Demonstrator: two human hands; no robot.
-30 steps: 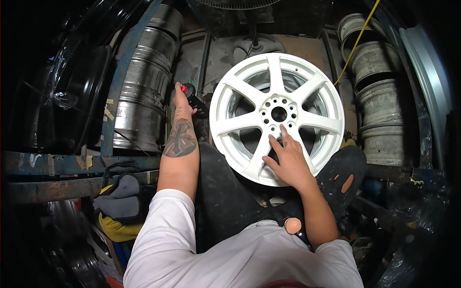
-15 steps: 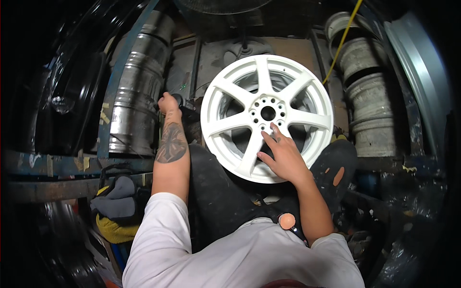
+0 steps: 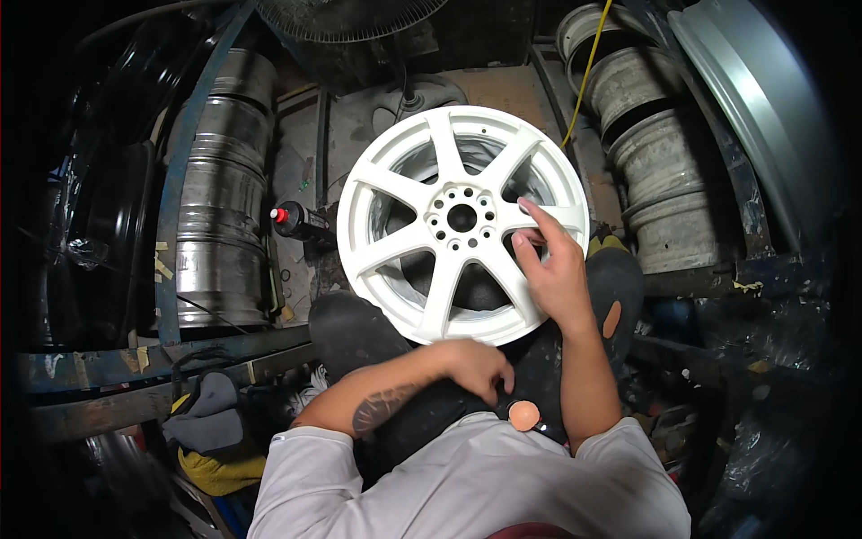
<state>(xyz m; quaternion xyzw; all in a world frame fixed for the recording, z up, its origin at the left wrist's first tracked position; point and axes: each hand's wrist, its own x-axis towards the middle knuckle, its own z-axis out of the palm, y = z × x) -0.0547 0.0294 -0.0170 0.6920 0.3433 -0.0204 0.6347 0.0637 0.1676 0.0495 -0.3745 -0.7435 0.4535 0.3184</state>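
A white multi-spoke wheel rim (image 3: 440,296) lies face up in front of my knees, its centre bore ringed by several bolt holes. My right hand (image 3: 552,265) is over the rim's right side, thumb and fingers apart at a spoke; I cannot tell if the fingertips press on it. My left hand (image 3: 479,366) hangs over my lap just below the rim's near edge, fingers loosely bent downward and slightly blurred, with nothing seen in them. Close to it, at my waist, is a round orange-faced disc (image 3: 524,415); what it is attached to is mostly hidden.
A black bottle with a red cap (image 3: 289,218) is left of the rim. Stacked metal wheels stand at left (image 3: 220,198) and right (image 3: 660,162). A fan (image 3: 350,20) is beyond, and a yellow cord (image 3: 588,76) hangs at the right. Grey and yellow cloths (image 3: 215,431) lie lower left.
My left hand has come back from the bottle at the far left to my lap. The right hand has moved from near the hub to the rim's right side. The view has shifted.
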